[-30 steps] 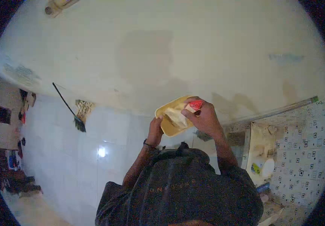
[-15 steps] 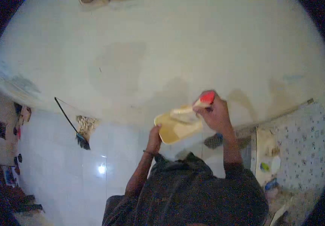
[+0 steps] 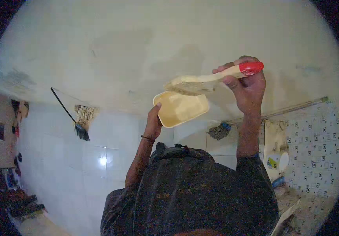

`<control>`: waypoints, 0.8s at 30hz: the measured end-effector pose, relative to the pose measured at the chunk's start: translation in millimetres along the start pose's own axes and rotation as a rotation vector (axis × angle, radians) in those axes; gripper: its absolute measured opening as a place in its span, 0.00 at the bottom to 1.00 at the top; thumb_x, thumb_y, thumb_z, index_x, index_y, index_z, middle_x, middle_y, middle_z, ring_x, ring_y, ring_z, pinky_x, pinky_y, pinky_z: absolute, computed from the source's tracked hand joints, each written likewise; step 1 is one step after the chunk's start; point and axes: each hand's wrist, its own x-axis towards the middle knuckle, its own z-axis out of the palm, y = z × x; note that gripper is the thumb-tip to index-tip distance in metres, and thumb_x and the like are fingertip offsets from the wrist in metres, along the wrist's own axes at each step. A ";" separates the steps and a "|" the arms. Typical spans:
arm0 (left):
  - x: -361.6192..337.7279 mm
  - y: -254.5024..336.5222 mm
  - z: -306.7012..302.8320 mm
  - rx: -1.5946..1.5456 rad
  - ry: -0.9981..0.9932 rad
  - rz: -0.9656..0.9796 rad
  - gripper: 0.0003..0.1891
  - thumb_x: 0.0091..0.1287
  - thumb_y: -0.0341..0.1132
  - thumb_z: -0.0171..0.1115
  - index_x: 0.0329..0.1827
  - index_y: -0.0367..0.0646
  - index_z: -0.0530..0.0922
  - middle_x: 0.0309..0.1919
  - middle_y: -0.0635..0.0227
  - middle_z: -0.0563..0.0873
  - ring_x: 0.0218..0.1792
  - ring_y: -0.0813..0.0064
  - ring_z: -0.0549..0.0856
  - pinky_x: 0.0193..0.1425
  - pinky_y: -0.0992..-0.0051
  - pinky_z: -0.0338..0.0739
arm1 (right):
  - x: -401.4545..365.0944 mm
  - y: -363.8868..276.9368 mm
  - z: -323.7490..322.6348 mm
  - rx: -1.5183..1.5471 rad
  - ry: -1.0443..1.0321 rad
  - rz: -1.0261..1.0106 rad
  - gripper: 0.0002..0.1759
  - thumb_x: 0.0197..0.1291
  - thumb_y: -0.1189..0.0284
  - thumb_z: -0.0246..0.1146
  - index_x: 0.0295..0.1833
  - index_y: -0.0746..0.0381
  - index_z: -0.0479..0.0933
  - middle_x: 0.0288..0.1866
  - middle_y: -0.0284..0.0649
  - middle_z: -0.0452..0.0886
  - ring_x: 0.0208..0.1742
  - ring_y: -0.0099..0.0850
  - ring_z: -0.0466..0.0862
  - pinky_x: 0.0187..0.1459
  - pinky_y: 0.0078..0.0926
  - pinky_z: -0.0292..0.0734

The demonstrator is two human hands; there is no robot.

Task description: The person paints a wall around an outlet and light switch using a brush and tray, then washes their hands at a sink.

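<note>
My left hand (image 3: 153, 118) grips a pale yellow plastic tub (image 3: 168, 114) by its left side, thumb over the rim. The tub is tilted with its opening toward me, and its inside is partly visible. In my right hand (image 3: 249, 84) is a brush (image 3: 191, 83) with a pale handle and a red end, pinched near that end between thumb and fingers. Its bristles hang down just above the tub's upper rim, overlapping it in this view. Behind both is a cream wall (image 3: 169, 43).
A dark-handled broom (image 3: 81, 131) leans at the wall on the left, by a pale rough patch. A mop (image 3: 219, 130) lies on the white tiled floor (image 3: 110, 165) to the right. Beyond it are a white bucket (image 3: 283, 161) and patterned tiles (image 3: 315, 149).
My right hand has raised the brush up and to the right, bringing its handle into clear view. The tub in my left hand has moved up and slightly left in view.
</note>
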 end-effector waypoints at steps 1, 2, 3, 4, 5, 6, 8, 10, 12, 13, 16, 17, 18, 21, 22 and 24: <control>-2.2 -3.8 0.7 0.005 0.006 -0.001 0.27 0.64 0.49 0.47 0.57 0.34 0.64 0.48 0.60 0.76 0.48 0.71 0.78 0.50 0.72 0.74 | -1.4 3.5 -2.4 0.054 -0.007 -0.001 0.21 0.48 0.74 0.66 0.44 0.64 0.63 0.35 0.44 0.78 0.38 0.32 0.81 0.41 0.27 0.77; -5.0 -7.6 2.2 -0.002 -0.006 0.004 0.28 0.64 0.49 0.47 0.58 0.34 0.64 0.49 0.60 0.76 0.49 0.70 0.77 0.51 0.72 0.73 | -3.7 6.3 -7.4 0.109 -0.014 -0.003 0.21 0.47 0.75 0.66 0.43 0.64 0.63 0.34 0.44 0.79 0.38 0.32 0.81 0.41 0.27 0.77; -8.0 -12.5 5.2 -0.008 -0.019 0.008 0.28 0.64 0.49 0.47 0.58 0.34 0.63 0.50 0.60 0.75 0.50 0.70 0.77 0.51 0.72 0.73 | -8.0 10.1 -15.8 0.116 -0.013 0.000 0.21 0.47 0.75 0.66 0.43 0.64 0.63 0.34 0.44 0.79 0.38 0.32 0.81 0.41 0.27 0.77; -11.3 -18.2 9.5 -0.003 -0.012 0.007 0.28 0.64 0.49 0.47 0.58 0.34 0.63 0.50 0.60 0.75 0.50 0.70 0.77 0.51 0.72 0.73 | -13.7 14.9 -25.9 0.057 -0.059 0.043 0.20 0.48 0.75 0.66 0.43 0.64 0.63 0.35 0.45 0.78 0.39 0.35 0.81 0.42 0.31 0.77; -14.9 -24.3 14.5 0.002 0.022 -0.003 0.27 0.64 0.49 0.47 0.57 0.34 0.64 0.50 0.60 0.76 0.49 0.70 0.77 0.51 0.72 0.73 | -19.0 18.2 -35.3 -0.003 -0.107 0.085 0.20 0.48 0.75 0.65 0.43 0.63 0.63 0.36 0.46 0.78 0.41 0.38 0.81 0.43 0.34 0.77; -18.9 -28.2 22.4 0.007 0.057 -0.013 0.27 0.64 0.48 0.47 0.57 0.34 0.65 0.49 0.59 0.76 0.49 0.69 0.78 0.51 0.72 0.73 | -23.1 19.6 -42.9 0.005 -0.106 0.088 0.20 0.48 0.75 0.65 0.43 0.63 0.63 0.36 0.46 0.78 0.41 0.38 0.81 0.43 0.34 0.77; -26.3 -33.3 38.9 0.035 0.051 -0.011 0.26 0.64 0.48 0.47 0.56 0.33 0.65 0.48 0.59 0.77 0.48 0.70 0.78 0.50 0.72 0.73 | -29.7 21.1 -56.3 -0.002 -0.218 0.106 0.19 0.48 0.75 0.66 0.43 0.63 0.64 0.35 0.45 0.78 0.41 0.37 0.81 0.43 0.33 0.78; -30.4 -39.1 52.0 0.063 0.044 -0.010 0.25 0.64 0.47 0.47 0.55 0.33 0.66 0.46 0.59 0.77 0.47 0.70 0.78 0.50 0.72 0.73 | -33.2 23.2 -68.3 -0.086 -0.268 0.115 0.19 0.47 0.75 0.66 0.42 0.63 0.65 0.34 0.44 0.78 0.40 0.36 0.81 0.42 0.31 0.78; -26.2 -46.6 58.3 0.117 0.037 -0.003 0.24 0.63 0.46 0.48 0.52 0.33 0.68 0.44 0.60 0.78 0.44 0.72 0.79 0.47 0.72 0.75 | -33.5 20.4 -76.2 -0.184 -0.305 0.120 0.19 0.47 0.74 0.67 0.41 0.63 0.65 0.33 0.43 0.79 0.40 0.34 0.81 0.41 0.30 0.78; -23.7 -50.3 59.7 0.124 0.023 -0.008 0.24 0.63 0.46 0.48 0.52 0.33 0.68 0.44 0.60 0.78 0.44 0.72 0.79 0.47 0.72 0.75 | -31.8 15.6 -77.6 -0.205 -0.317 0.131 0.19 0.47 0.75 0.67 0.41 0.63 0.65 0.33 0.42 0.78 0.40 0.32 0.81 0.41 0.28 0.78; -24.0 -50.1 65.6 0.113 -0.036 -0.026 0.23 0.62 0.44 0.50 0.52 0.32 0.68 0.43 0.61 0.78 0.41 0.74 0.80 0.44 0.73 0.76 | -36.2 10.1 -77.3 -0.267 -0.320 0.147 0.17 0.47 0.78 0.65 0.41 0.63 0.66 0.32 0.40 0.79 0.38 0.29 0.80 0.40 0.25 0.78; -28.3 -47.1 66.9 0.125 -0.047 -0.031 0.24 0.62 0.44 0.50 0.52 0.31 0.68 0.43 0.61 0.78 0.42 0.73 0.80 0.44 0.73 0.76 | -38.2 8.3 -75.0 -0.303 -0.325 0.153 0.16 0.47 0.79 0.64 0.40 0.63 0.66 0.33 0.40 0.79 0.38 0.27 0.80 0.40 0.24 0.78; -32.3 -41.3 69.5 0.137 -0.059 -0.037 0.24 0.61 0.44 0.51 0.52 0.31 0.68 0.44 0.61 0.78 0.42 0.73 0.80 0.44 0.73 0.76 | -39.2 4.5 -70.9 -0.309 -0.310 0.152 0.16 0.47 0.79 0.64 0.40 0.63 0.66 0.33 0.40 0.79 0.38 0.27 0.80 0.40 0.24 0.78; -38.5 -20.9 68.8 0.148 -0.104 -0.078 0.24 0.61 0.43 0.51 0.52 0.30 0.67 0.45 0.61 0.77 0.46 0.72 0.78 0.49 0.72 0.74 | -39.0 -6.9 -53.5 -0.328 -0.307 0.164 0.14 0.48 0.81 0.62 0.40 0.63 0.66 0.33 0.40 0.79 0.38 0.26 0.80 0.40 0.24 0.78; -40.4 -12.5 67.4 0.155 -0.118 -0.083 0.24 0.61 0.43 0.51 0.52 0.30 0.67 0.45 0.61 0.77 0.46 0.72 0.78 0.49 0.72 0.74 | -36.8 -9.6 -47.0 -0.350 -0.298 0.162 0.14 0.48 0.80 0.63 0.40 0.63 0.67 0.33 0.40 0.79 0.37 0.26 0.80 0.39 0.24 0.78; -43.6 4.4 61.9 0.263 -0.169 -0.034 0.24 0.62 0.42 0.50 0.53 0.30 0.66 0.48 0.60 0.76 0.49 0.70 0.77 0.53 0.71 0.71 | -34.2 -14.3 -32.6 -0.376 -0.284 0.155 0.14 0.48 0.79 0.63 0.39 0.63 0.67 0.34 0.40 0.79 0.37 0.26 0.80 0.39 0.25 0.78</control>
